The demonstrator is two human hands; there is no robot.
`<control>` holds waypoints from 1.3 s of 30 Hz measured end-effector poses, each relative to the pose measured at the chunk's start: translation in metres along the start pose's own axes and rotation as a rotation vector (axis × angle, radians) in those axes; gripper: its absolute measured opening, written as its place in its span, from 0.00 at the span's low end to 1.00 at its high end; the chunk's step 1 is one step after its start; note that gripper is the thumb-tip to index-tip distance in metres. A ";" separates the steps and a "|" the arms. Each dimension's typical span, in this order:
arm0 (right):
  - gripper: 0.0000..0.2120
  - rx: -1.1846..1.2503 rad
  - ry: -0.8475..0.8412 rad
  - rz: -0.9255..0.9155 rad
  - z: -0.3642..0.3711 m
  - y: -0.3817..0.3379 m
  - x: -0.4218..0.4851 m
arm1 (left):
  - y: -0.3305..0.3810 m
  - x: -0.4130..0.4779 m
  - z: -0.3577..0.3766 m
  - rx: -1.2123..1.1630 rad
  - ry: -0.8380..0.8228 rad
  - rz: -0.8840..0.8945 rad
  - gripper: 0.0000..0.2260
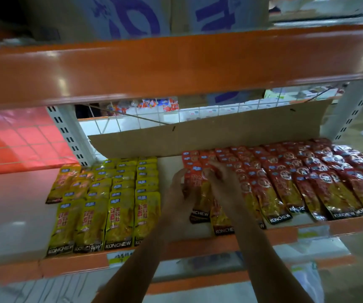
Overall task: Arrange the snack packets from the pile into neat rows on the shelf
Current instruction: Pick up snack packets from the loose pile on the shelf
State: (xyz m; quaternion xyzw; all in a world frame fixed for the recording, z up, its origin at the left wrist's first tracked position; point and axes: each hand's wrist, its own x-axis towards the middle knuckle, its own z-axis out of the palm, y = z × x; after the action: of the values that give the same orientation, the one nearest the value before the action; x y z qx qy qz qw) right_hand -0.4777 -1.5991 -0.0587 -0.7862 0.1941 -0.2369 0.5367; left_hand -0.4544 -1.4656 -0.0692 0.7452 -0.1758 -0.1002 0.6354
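- Centre of the frame, on the shelf (170, 164), both hands work at the left end of the red packets (285, 184). The left hand (180, 193) curls its fingers round that row's outer edge. The right hand (223, 182) has bent fingers down on top, and the blur hides whether it pinches or only presses.
- These packets look glossy and lie overlapped like shingles. From where I stand, too firm a tug on one could drag its neighbours and skew the whole row.
- The front red packets, at lower centre, already reach the orange front rail (71, 265). A pull toward the person could tip them over it.
- A bare strip of shelf separates the red packets from the yellow packets (119, 193) at lower left. A sideways shove might close it and muddle the two sorts.
- Pushing the row too far back could knock the cardboard sheet (220, 132) leaning behind it.
- No pile is in sight, so I cannot say how much remains.
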 end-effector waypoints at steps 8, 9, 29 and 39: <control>0.13 0.014 0.070 0.079 -0.012 0.016 -0.003 | -0.021 -0.009 -0.016 0.342 0.034 -0.130 0.23; 0.12 0.015 0.076 0.076 -0.013 0.016 -0.003 | -0.022 -0.010 -0.016 0.365 0.026 -0.153 0.24; 0.10 -0.131 -0.013 -0.037 0.033 -0.015 -0.024 | -0.014 -0.014 -0.030 0.810 0.069 0.073 0.12; 0.10 -0.168 -0.249 -0.178 0.172 -0.090 -0.087 | -0.006 -0.045 -0.191 0.972 0.311 0.176 0.17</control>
State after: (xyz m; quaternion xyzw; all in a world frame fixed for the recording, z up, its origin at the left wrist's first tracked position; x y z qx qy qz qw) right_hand -0.4441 -1.3895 -0.0428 -0.8658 0.0750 -0.1670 0.4658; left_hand -0.4234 -1.2731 -0.0457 0.9428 -0.1674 0.1588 0.2405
